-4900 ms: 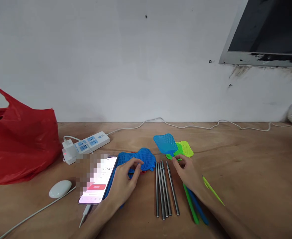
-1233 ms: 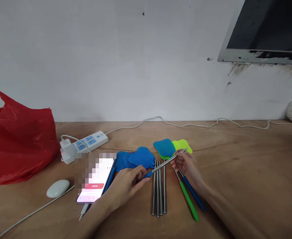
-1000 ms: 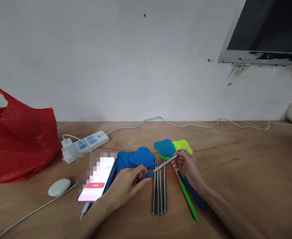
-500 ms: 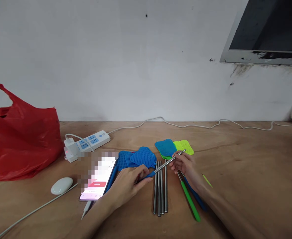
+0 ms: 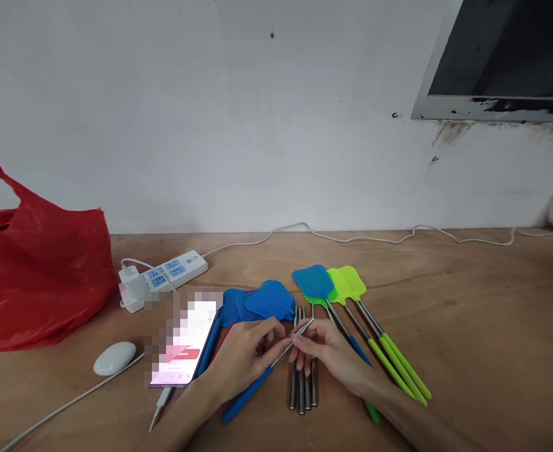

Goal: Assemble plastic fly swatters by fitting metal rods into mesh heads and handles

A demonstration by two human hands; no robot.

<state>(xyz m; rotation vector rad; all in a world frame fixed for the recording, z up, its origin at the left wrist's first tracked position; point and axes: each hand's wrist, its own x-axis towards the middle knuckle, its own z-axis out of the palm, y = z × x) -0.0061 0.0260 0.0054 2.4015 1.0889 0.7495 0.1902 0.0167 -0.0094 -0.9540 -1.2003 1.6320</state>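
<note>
Both hands meet over a bundle of steel rods (image 5: 302,383) lying on the wooden table (image 5: 469,314). My left hand (image 5: 245,355) pinches a thin steel rod with a blue grip (image 5: 250,392) that slants down to the left. My right hand (image 5: 326,355) pinches the same rod's upper metal end. Loose blue mesh swatter heads (image 5: 264,301) lie just beyond my left hand. Finished fly swatters with blue (image 5: 312,281) and green heads (image 5: 349,281) fan out to the right, their green handles (image 5: 398,370) pointing toward me.
A phone (image 5: 186,345) with a lit screen lies left of my hands, cabled. Further left are a white oval mouse (image 5: 115,358), a white power strip (image 5: 163,276) and a red plastic bag (image 5: 36,263). A white cable (image 5: 351,237) runs along the wall.
My right hand slid down the rod toward my left, and the rod tilted so its blue grip now points down-left. Earlier it was spread between both hands; the green-handled swatters are now uncovered.
</note>
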